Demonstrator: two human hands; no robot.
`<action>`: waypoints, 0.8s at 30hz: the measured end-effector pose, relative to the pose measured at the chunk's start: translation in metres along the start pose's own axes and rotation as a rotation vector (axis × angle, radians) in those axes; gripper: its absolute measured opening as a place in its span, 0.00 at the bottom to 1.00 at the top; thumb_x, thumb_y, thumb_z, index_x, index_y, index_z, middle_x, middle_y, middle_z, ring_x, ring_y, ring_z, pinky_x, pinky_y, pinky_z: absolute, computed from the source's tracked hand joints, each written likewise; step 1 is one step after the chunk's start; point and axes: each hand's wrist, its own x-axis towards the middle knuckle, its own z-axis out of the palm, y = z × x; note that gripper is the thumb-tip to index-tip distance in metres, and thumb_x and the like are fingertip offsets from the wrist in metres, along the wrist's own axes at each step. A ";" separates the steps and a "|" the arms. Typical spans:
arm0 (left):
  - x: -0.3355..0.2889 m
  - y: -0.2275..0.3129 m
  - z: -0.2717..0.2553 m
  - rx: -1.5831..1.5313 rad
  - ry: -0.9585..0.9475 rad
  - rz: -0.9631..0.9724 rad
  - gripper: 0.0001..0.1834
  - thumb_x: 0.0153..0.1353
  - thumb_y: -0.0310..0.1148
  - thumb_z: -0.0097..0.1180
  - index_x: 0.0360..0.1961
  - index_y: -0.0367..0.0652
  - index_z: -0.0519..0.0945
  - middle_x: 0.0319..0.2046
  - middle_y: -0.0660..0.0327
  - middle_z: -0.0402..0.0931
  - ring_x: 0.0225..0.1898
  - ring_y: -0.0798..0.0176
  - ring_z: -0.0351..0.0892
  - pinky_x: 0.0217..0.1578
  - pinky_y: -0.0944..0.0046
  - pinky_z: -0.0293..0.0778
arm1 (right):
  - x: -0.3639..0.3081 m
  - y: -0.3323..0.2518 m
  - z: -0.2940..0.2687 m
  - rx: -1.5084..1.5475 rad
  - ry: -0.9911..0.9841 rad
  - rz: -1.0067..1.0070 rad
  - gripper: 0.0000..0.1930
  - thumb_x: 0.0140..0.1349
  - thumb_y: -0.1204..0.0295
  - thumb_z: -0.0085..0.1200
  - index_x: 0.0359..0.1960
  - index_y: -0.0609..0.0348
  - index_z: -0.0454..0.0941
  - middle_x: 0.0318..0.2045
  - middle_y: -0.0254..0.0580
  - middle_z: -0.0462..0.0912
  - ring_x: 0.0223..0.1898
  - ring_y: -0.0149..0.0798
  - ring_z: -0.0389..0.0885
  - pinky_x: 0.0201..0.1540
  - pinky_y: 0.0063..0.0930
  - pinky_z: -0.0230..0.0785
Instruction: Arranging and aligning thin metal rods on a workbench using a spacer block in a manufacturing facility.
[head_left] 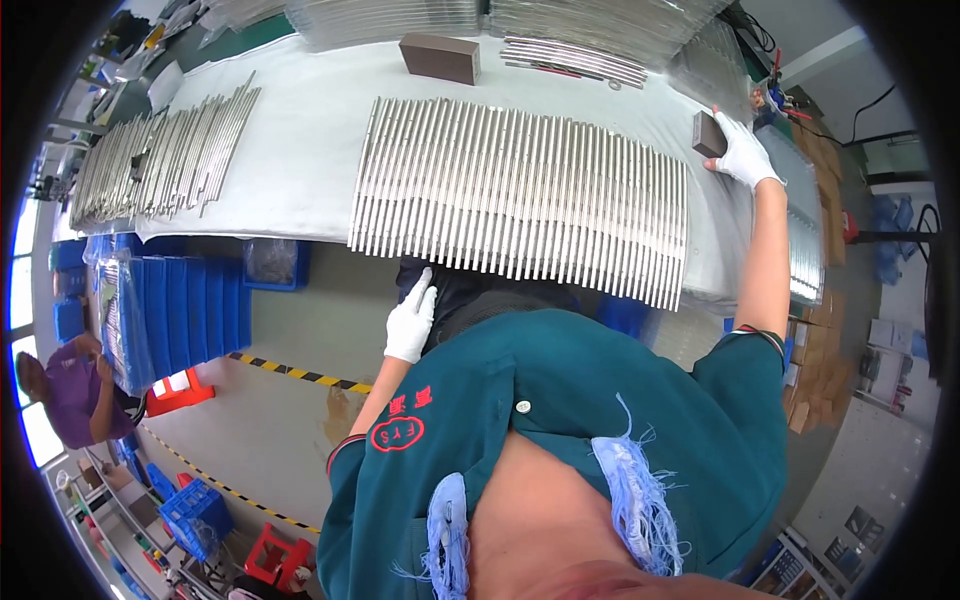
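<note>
A wide row of slim silvery metal rods point(520, 190) lies side by side on the white-covered table in front of me. To the right of the row, my right hand point(745, 155), in a white glove with bare fingertips, grips a small dark brown block point(708, 136) between thumb and fingers. My left hand point(411, 325), gloved the same way, hangs by my lap below the table's front edge. Its fingers are stretched out and hold nothing. A larger brown block point(440, 58) sits beyond the rods.
More metal rods point(165, 155) lie loosely at the table's left end. Several thin rods point(573, 62) rest at the back, near stacked clear plastic trays point(600, 25). Blue bins point(195, 305) stand below on the left. A person in purple point(75, 395) is farther left.
</note>
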 end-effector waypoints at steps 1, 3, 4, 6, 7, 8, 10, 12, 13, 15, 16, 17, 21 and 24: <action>-0.001 0.003 -0.002 0.018 -0.041 -0.067 0.19 0.65 0.44 0.48 0.57 0.60 0.74 0.36 0.53 0.81 0.29 0.47 0.80 0.34 0.54 0.74 | 0.003 0.004 0.000 0.051 -0.047 0.018 0.50 0.40 0.63 0.67 0.69 0.45 0.53 0.58 0.52 0.69 0.59 0.50 0.67 0.60 0.36 0.60; -0.001 0.004 -0.003 0.014 -0.045 -0.090 0.19 0.65 0.44 0.49 0.57 0.60 0.74 0.36 0.53 0.81 0.30 0.47 0.80 0.34 0.54 0.74 | 0.006 0.000 -0.008 0.036 -0.074 0.011 0.49 0.40 0.63 0.67 0.68 0.43 0.54 0.54 0.53 0.73 0.53 0.53 0.72 0.56 0.38 0.65; -0.001 0.004 -0.003 0.012 -0.061 -0.106 0.20 0.65 0.44 0.49 0.57 0.60 0.74 0.37 0.54 0.81 0.30 0.47 0.80 0.34 0.54 0.74 | 0.006 -0.003 -0.012 0.034 -0.072 0.004 0.49 0.40 0.63 0.67 0.68 0.43 0.54 0.54 0.53 0.73 0.53 0.53 0.72 0.56 0.38 0.65; -0.003 0.004 -0.003 0.009 -0.033 -0.107 0.19 0.64 0.44 0.49 0.57 0.61 0.74 0.35 0.53 0.81 0.29 0.47 0.80 0.34 0.54 0.74 | 0.005 -0.029 -0.025 -0.105 0.097 0.030 0.47 0.42 0.61 0.67 0.67 0.44 0.57 0.52 0.51 0.74 0.53 0.52 0.72 0.57 0.38 0.63; -0.004 0.004 -0.004 0.036 -0.034 -0.125 0.19 0.64 0.44 0.49 0.57 0.61 0.74 0.34 0.52 0.81 0.28 0.47 0.79 0.33 0.54 0.74 | 0.008 -0.037 -0.023 -0.176 0.268 -0.015 0.45 0.44 0.59 0.67 0.66 0.45 0.58 0.51 0.47 0.75 0.55 0.49 0.71 0.59 0.40 0.60; -0.003 0.004 -0.004 0.059 -0.049 -0.130 0.19 0.64 0.44 0.49 0.57 0.62 0.74 0.33 0.52 0.80 0.27 0.47 0.79 0.33 0.54 0.74 | 0.009 -0.041 -0.021 -0.177 0.268 -0.012 0.45 0.44 0.59 0.67 0.66 0.45 0.58 0.51 0.47 0.75 0.55 0.49 0.71 0.59 0.40 0.60; -0.002 0.003 -0.005 0.067 -0.051 -0.125 0.19 0.64 0.44 0.49 0.57 0.62 0.74 0.32 0.52 0.80 0.27 0.47 0.79 0.32 0.53 0.74 | 0.015 -0.046 -0.013 -0.300 0.485 0.006 0.45 0.44 0.58 0.67 0.66 0.45 0.58 0.52 0.43 0.74 0.58 0.48 0.68 0.61 0.43 0.56; -0.001 0.001 -0.002 0.067 -0.047 -0.122 0.19 0.64 0.44 0.49 0.57 0.62 0.74 0.31 0.51 0.80 0.26 0.47 0.78 0.32 0.53 0.73 | 0.019 -0.045 -0.005 -0.358 0.435 0.068 0.45 0.46 0.53 0.65 0.67 0.45 0.57 0.55 0.41 0.72 0.60 0.46 0.65 0.62 0.45 0.54; -0.001 0.000 -0.001 0.046 -0.037 -0.098 0.19 0.64 0.44 0.49 0.57 0.62 0.74 0.31 0.51 0.80 0.26 0.47 0.78 0.31 0.53 0.73 | 0.019 -0.045 -0.002 -0.347 0.359 0.093 0.45 0.47 0.50 0.63 0.67 0.45 0.56 0.57 0.41 0.71 0.61 0.46 0.64 0.63 0.45 0.53; -0.001 -0.002 0.000 0.025 -0.024 -0.076 0.19 0.64 0.44 0.49 0.57 0.62 0.74 0.31 0.52 0.80 0.26 0.47 0.78 0.31 0.53 0.73 | 0.021 -0.041 0.003 -0.347 0.265 0.131 0.45 0.49 0.43 0.57 0.68 0.44 0.55 0.62 0.43 0.65 0.63 0.46 0.60 0.64 0.46 0.52; -0.001 -0.002 0.001 0.020 -0.005 -0.047 0.19 0.64 0.44 0.49 0.57 0.62 0.74 0.30 0.51 0.80 0.25 0.47 0.78 0.30 0.53 0.73 | 0.022 -0.037 0.003 -0.348 0.266 0.128 0.45 0.49 0.43 0.57 0.68 0.44 0.55 0.62 0.43 0.65 0.63 0.46 0.60 0.64 0.46 0.52; -0.002 -0.003 0.001 0.019 0.016 -0.019 0.19 0.64 0.44 0.49 0.57 0.62 0.74 0.29 0.51 0.80 0.25 0.47 0.78 0.30 0.53 0.73 | 0.022 -0.039 0.000 -0.349 0.295 0.117 0.45 0.49 0.43 0.57 0.68 0.44 0.54 0.62 0.44 0.64 0.64 0.46 0.60 0.64 0.46 0.52; -0.002 -0.013 0.005 0.079 0.024 0.024 0.19 0.64 0.45 0.49 0.57 0.62 0.74 0.26 0.50 0.79 0.24 0.46 0.78 0.29 0.52 0.74 | 0.021 -0.051 -0.009 -0.309 0.473 0.053 0.43 0.51 0.46 0.58 0.67 0.46 0.57 0.63 0.45 0.63 0.65 0.48 0.59 0.65 0.47 0.50; -0.002 -0.018 0.007 0.072 0.038 0.041 0.19 0.64 0.45 0.48 0.57 0.62 0.74 0.25 0.50 0.79 0.23 0.46 0.77 0.27 0.51 0.73 | 0.024 -0.095 -0.024 -0.148 0.643 -0.101 0.39 0.53 0.52 0.60 0.65 0.52 0.61 0.63 0.46 0.65 0.64 0.47 0.62 0.66 0.43 0.51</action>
